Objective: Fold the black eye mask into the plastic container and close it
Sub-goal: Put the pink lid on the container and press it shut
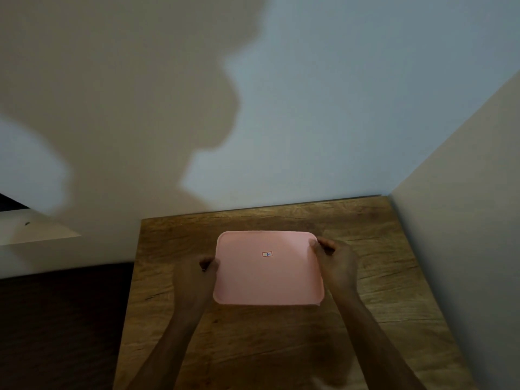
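Observation:
A pink rectangular lid (268,274) with a small sticker in its middle lies flat over the plastic container on the wooden table (365,333). The container body beneath it is hidden. My left hand (197,277) grips the lid's left edge, thumb on the rim. At the right edge my right hand (336,263) holds the far corner with fingers curled over it. The black eye mask is not visible.
The table stands in a corner, with a white wall behind (309,108) and another wall close on the right (464,220). Dark floor or furniture (56,319) lies to the left of the table. A white ledge (33,229) juts out at the far left.

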